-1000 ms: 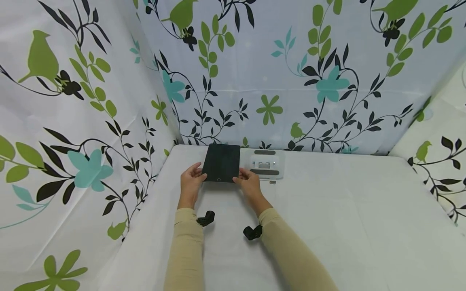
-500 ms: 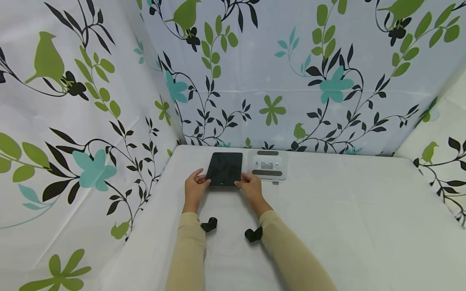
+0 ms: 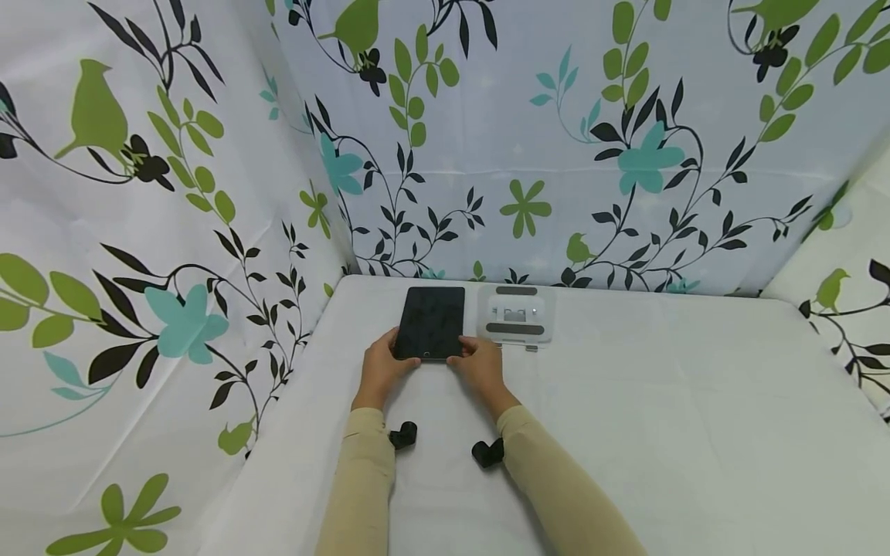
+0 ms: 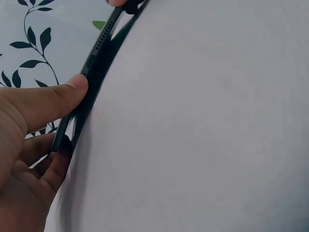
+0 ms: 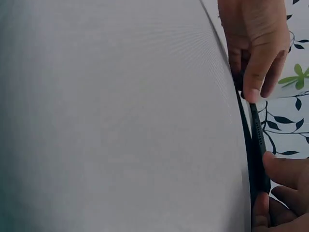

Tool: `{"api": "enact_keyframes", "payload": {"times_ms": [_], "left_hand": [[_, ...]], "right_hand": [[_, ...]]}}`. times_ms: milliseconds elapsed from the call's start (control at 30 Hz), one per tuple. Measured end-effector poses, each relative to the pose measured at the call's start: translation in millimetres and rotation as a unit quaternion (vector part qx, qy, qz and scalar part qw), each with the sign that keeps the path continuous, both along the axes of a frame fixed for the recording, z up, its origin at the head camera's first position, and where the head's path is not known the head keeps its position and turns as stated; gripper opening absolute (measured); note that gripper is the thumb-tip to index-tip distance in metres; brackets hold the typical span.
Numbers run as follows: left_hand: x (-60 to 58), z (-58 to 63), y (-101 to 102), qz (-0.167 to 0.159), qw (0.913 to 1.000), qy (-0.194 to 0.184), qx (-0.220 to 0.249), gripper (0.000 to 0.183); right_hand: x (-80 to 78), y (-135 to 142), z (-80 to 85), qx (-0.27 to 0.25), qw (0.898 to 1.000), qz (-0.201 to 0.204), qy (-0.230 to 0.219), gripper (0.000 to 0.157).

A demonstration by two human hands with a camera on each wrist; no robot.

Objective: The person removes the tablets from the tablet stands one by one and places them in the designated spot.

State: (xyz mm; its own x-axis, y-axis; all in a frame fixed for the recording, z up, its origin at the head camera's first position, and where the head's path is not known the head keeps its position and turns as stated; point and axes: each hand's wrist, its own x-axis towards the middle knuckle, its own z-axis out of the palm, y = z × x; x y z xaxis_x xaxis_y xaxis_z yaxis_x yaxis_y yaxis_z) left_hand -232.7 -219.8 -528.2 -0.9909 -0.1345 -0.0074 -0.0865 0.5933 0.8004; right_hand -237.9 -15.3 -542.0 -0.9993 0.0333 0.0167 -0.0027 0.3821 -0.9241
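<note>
A black tablet (image 3: 432, 318) with a round home button on its near edge lies at the back left of the white table. My left hand (image 3: 380, 369) grips its near left corner, thumb on the near edge. At the near right corner, my right hand (image 3: 483, 369) holds it the same way. In the left wrist view the tablet's edge (image 4: 100, 43) shows speaker holes, with a dark gap or shadow under it; my left fingers curl beneath the corner. Both hands appear on the tablet in the right wrist view, where my right hand (image 5: 292, 186) is partly cut off.
Right of the tablet lies a white plastic stand or mount (image 3: 517, 328) with two grey strips and a metal piece in its middle. Patterned curtains (image 3: 528, 139) close off the back and sides. The white tabletop (image 3: 660, 417) extends to the right.
The tablet has come down from a raised position and nearer to me, now low at the table. My left hand has shifted inward, its thumb further along the near edge.
</note>
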Motion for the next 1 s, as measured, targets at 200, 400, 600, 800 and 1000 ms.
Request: {"api": "enact_keyframes", "payload": {"times_ms": [200,400,600,800,1000], "left_hand": [[-1.9,-9.6,2,-0.006,0.9987,0.004,-0.05,0.083],[1.5,-18.4,2,-0.004,0.9983,0.011,-0.058,0.083],[4.1,-23.6,-1,-0.012,0.9964,0.038,-0.075,0.08],[7.4,-23.5,0,-0.013,0.9966,0.034,-0.074,0.077],[8.0,-21.2,3,-0.008,0.9962,0.028,-0.082,0.075]], "right_hand": [[3.0,2,-2.2,0.1,0.992,0.024,0.08,0.041],[6.2,3,-5.6,0.178,0.974,0.045,0.133,0.034],[6.5,4,-11.3,0.174,0.973,0.05,0.143,0.033],[5.6,4,-17.6,0.175,0.973,0.046,0.141,0.033],[6.0,5,-18.1,0.18,0.974,0.042,0.131,0.036]]}}
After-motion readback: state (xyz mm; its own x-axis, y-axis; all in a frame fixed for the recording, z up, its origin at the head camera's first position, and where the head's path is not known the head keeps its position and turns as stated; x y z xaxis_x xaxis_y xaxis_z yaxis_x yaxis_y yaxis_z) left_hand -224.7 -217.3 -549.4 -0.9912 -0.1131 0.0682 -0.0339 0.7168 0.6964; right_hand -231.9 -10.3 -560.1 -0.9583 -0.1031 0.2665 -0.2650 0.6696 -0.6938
